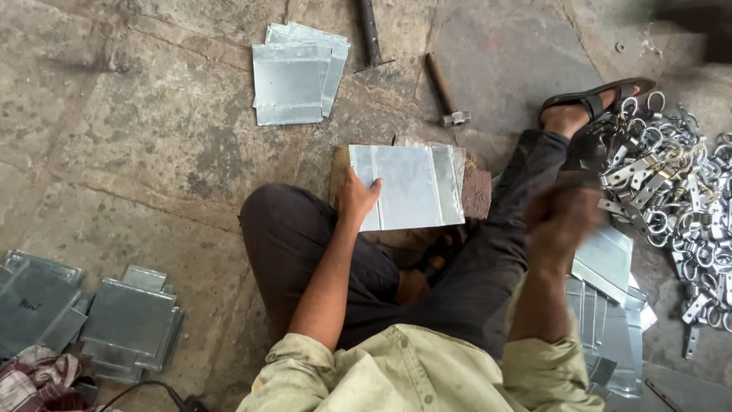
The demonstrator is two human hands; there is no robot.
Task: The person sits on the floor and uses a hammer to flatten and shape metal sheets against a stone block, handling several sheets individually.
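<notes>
Nearest the camera is the person's pale yellow-green shirt (412, 370), with both bare forearms reaching out from it over dark trousers (320, 236); the person sits cross-legged on the stained stone floor (152, 145).

At the floor's near left edge lie stacks of dull grey folded sheet-metal pieces (126, 320), with a red and white patterned cloth (34, 378) in the corner beside them. At the near right, just beside the person's knee, a heap of similar shiny sheet-metal pieces (610, 320) rests on the floor.

The right hand (564, 214) is raised over that heap's far end and is blurred (its fingers look curled together, but whether they grip anything cannot be told). Beyond it, along the right edge, spreads a pile of bright metal ring clamps (671, 198).

The left hand (357, 196) lies flat on the near left corner of a bright rectangular galvanised metal sheet (415, 187), fingers pressed together on top and thumb spread along its edge. The sheet lies on a brown wooden block (476, 194) in front of the crossed legs, about mid-floor.

Farther off, a foot in a black sandal (591, 103) points right. A wooden-handled hammer (446, 91) and a dark metal tool (371, 34) lie beyond the sheet, and a stack of shiny flat metal sheets (293, 76) sits near the far edge.
</notes>
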